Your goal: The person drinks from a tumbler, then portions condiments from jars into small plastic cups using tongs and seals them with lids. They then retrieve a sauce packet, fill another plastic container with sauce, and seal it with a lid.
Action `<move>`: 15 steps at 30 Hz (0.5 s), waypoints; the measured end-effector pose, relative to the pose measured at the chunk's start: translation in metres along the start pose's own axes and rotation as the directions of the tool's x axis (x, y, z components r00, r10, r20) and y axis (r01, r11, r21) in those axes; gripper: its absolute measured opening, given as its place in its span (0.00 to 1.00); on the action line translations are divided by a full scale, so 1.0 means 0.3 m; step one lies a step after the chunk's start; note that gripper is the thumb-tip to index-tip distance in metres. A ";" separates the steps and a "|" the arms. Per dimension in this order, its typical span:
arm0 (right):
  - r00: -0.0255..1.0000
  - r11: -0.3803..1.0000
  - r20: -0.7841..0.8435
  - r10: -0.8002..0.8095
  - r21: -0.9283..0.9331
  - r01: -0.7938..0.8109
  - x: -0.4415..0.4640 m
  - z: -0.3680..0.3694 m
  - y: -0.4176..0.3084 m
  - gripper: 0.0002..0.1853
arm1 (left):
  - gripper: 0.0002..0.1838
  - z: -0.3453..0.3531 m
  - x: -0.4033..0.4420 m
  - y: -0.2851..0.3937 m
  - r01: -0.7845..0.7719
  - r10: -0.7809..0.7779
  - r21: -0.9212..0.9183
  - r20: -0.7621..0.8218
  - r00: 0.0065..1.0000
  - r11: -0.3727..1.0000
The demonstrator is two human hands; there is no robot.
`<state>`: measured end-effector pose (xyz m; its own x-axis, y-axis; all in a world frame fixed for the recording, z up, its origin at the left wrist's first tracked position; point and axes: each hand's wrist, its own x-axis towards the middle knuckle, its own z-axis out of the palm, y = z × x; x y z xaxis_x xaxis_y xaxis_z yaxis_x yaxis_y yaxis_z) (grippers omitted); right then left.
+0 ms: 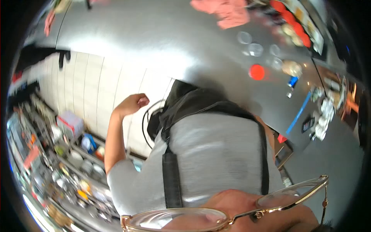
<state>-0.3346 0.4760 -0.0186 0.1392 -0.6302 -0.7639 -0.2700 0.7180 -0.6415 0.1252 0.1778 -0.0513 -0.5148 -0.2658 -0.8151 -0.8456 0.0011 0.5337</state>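
My left hand (137,102) hangs over the tiled floor beside my body, its fingers curled in and nothing visible in them. Closest to it are a thin black loop (143,125) and the dark apron (193,102) over my grey shirt. A strip of my right arm shows past the apron's far edge; the right hand itself is hidden. On the steel counter (127,25) in front of me lie a red round lid (256,72) and several clear round plastic pieces (255,49), apart from my hands.
A pink cloth (234,13) lies at the counter's far side. To the right are a blue strip (298,112), a small black device (308,124) and crumpled white items (324,120). Shelves with bowls (75,158) and a white box (70,123) stand at left.
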 end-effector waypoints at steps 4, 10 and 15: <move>0.987 0.944 -0.148 -0.064 0.313 0.108 -0.011 -0.090 -0.038 0.23 | 0.10 -0.110 0.070 0.369 -0.262 0.281 0.182 -0.085 0.956 0.948; 0.414 0.840 -0.852 -0.322 -0.054 0.540 0.119 -0.277 0.029 0.24 | 0.11 -0.015 0.260 1.052 -0.738 0.848 0.481 -0.022 0.530 0.473; -0.248 0.788 -0.938 -0.244 -0.340 0.513 0.163 -0.429 0.063 0.35 | 0.11 0.183 0.479 1.452 -0.849 0.857 0.368 0.208 0.472 0.379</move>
<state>-0.4554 0.4207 -0.0591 -0.8620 -0.2961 0.4115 -0.4658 0.1420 -0.8734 -0.3250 0.1929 0.0517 -0.9968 0.0756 0.0260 0.0652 0.5807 0.8115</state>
